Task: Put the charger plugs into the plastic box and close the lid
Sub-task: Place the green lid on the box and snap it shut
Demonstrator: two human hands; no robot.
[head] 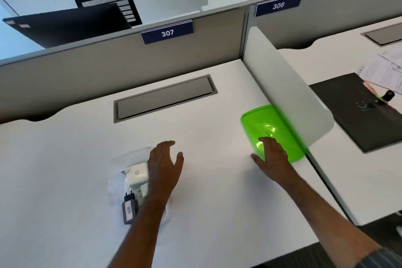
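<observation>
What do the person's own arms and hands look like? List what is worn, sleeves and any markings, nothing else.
Both are bare: the left hand and the right hand carry no gloves, and no rings or watch are visible. The left forearm is uncovered as far as the picture's bottom edge. On the right arm, a grey striped sleeve cuff shows at the bottom right corner. No cables or markings appear.

2 bare forearms, left hand (165, 160) and right hand (272, 153) uncovered, no rings or watch visible (striped grey-blue sleeve (379, 260) edge at near right).
</observation>
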